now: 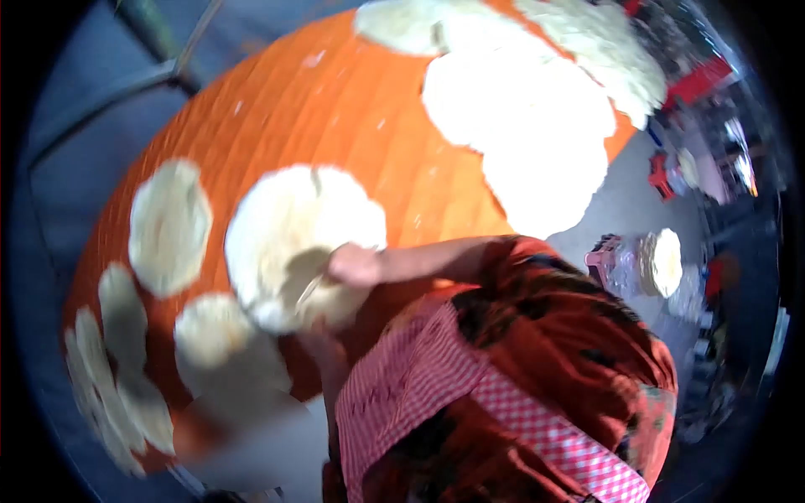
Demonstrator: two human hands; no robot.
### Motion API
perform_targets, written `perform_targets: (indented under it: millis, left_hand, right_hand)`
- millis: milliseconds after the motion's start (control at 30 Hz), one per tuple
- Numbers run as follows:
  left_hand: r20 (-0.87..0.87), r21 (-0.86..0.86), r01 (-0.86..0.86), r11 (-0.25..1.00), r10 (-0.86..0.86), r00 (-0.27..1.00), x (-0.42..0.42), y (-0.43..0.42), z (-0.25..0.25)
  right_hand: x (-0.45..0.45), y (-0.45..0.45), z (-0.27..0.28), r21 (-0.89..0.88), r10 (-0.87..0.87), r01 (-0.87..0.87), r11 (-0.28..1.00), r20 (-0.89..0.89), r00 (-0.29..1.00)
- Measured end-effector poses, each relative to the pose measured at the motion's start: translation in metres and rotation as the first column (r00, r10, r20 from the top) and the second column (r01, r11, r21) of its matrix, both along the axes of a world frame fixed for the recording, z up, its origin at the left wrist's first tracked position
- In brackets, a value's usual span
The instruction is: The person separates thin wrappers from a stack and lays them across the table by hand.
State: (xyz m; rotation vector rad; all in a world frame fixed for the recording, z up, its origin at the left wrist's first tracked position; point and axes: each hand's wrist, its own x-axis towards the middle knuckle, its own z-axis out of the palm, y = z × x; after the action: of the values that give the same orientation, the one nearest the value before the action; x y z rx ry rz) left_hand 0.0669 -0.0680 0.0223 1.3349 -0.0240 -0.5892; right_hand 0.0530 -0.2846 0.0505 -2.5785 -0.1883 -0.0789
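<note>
A large pale flatbread [277,218] lies on the orange-covered round table [335,101]. My right hand [356,264] reaches over its near side, fingers curled and closed at what looks like a raised edge or fold of the bread. My left hand [323,342] is low beside the same near edge, dark and blurred; its fingers do not show clearly. A thin pale line runs between both hands, and shadow covers part of the bread there. Close by, a smaller flatbread [214,331] lies partly in shadow, and another flatbread [170,226] rests farther left.
Several flatbreads [126,318] line the table's left edge. Overexposed white rounds [545,168] cover the far right side, with a heap of pale rounds [612,63] behind. On the floor at right, a stack of rounds [662,262] stands beside a pink stool [605,260].
</note>
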Motion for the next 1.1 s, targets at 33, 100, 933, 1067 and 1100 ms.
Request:
perform_targets:
  millis: [33,100,933,1067,1100]
  left_hand:
    - [-0.104,-0.071,-0.142,0.987,0.134,0.986,-0.004,-0.013,0.014]
    - [-0.124,-0.018,-0.158,0.987,0.155,0.98,-0.001,-0.005,0.003]
    - [-0.513,-0.326,-0.293,0.899,0.092,0.853,0.006,0.01,0.017]
    - [-0.37,-0.405,-0.157,0.9,-0.004,0.929,0.017,-0.007,0.04]
    - [-0.366,-0.417,-0.15,0.896,-0.015,0.93,0.018,-0.009,0.043]
  right_hand:
    - [0.013,-0.009,0.025,0.106,-0.065,0.061,0.992,0.033,0.997]
    - [0.048,-0.05,0.069,0.252,-0.216,0.196,0.948,0.055,0.975]
    - [-0.014,-0.037,0.02,0.387,0.159,-0.148,0.91,0.003,0.987]
    - [-0.005,0.006,0.025,0.548,0.194,-0.022,0.836,-0.258,0.947]
    - [-0.004,0.006,0.023,0.556,0.202,-0.027,0.831,-0.256,0.945]
